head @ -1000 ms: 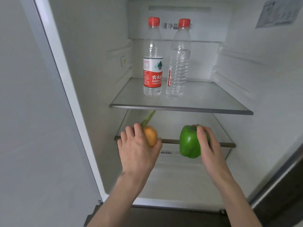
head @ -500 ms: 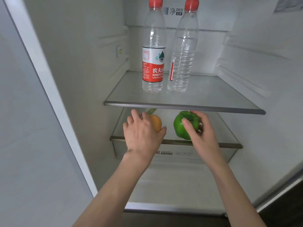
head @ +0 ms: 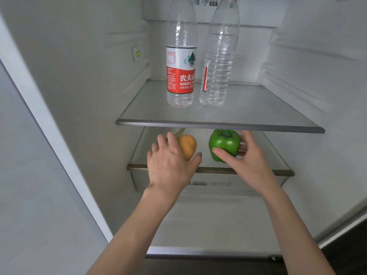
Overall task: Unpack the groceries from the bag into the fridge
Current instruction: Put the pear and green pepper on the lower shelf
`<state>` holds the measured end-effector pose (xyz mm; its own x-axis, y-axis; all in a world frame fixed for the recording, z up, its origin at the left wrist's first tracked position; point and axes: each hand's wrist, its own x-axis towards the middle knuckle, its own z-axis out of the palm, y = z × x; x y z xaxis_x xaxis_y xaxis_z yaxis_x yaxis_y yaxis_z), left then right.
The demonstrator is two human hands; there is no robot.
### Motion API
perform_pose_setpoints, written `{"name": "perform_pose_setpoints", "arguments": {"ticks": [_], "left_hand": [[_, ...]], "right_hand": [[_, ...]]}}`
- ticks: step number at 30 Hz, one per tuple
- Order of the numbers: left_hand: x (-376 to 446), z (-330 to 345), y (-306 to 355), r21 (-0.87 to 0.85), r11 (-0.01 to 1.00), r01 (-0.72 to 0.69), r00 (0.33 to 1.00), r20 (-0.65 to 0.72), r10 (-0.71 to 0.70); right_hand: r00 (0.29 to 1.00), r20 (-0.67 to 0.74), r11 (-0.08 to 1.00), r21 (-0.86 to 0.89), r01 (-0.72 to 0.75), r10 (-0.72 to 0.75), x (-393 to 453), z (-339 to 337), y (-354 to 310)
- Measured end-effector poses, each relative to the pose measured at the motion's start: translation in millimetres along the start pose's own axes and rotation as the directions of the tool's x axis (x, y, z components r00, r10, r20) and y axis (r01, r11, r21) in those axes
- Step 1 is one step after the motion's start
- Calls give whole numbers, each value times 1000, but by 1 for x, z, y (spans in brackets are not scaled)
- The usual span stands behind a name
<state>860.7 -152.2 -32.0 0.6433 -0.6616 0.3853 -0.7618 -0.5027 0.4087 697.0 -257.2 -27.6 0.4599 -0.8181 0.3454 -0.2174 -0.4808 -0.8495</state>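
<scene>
You are facing the open fridge; its back wall reads "DEO". The upper glass shelf carries two upright water bottles just beside each other: the left bottle has a red and white label reading "NONGFU" under Chinese characters, the right bottle turns its label away. Below the lower shelf, the drawer front says "FRESHBOX". Your right hand grips the green pepper above that lower shelf, stem end up and tilted toward you. Your left hand holds the orange vegetable, its green stalk pointing up and back.
</scene>
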Motion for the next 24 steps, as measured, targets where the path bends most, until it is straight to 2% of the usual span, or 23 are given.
{"name": "perform_pose_setpoints", "arguments": {"ticks": [6,11,20,24], "left_hand": [[-3,7,-7,-76,994,-83,995,-52,80],[8,17,-2,-95,993,-73,989,-132,61],[32,29,14,-9,997,-75,994,-77,74],[26,32,9,-5,997,-76,993,-93,75]], "right_hand": [[1000,-21,1000,17,-7,7,9,4,3],[998,-52,1000,2,-18,18,20,3,5],[995,-62,997,22,-75,77,35,3,14],[995,-68,998,19,-65,66,33,8,15]]}}
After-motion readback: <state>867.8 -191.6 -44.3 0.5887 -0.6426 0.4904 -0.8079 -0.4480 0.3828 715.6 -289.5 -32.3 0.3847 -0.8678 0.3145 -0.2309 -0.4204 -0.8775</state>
